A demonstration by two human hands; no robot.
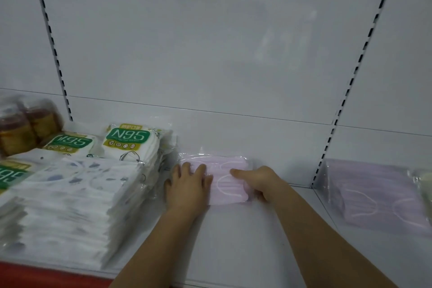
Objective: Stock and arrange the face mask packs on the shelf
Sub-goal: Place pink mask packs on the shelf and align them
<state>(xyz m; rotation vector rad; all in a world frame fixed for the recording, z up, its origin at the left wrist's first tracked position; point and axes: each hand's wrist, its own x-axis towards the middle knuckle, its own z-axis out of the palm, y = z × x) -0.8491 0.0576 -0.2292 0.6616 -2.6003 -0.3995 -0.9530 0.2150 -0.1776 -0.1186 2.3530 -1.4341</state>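
Against the back wall of the shelf (233,229), near its middle, lies one pink pack (228,179) of masks in clear wrap, flat on the white surface. Both hands are on it. The left hand (185,184) rests on the pack's left end with its fingers (199,169) straight and slightly apart, pressing down. The right hand (259,182) holds the right end, thumb laid across the top and the other fingers curled round the edge, though blur hides them, so the grip may be looser than it looks. At the left end of the shelf stands one tall stack of white patterned packs (77,201), with three N95 packs (127,139) showing behind and beside it. One bag of brown rolls (25,124) sits in the back left corner. Past the right upright (350,82), one lilac pack (378,194) lies flat on the neighbouring shelf.
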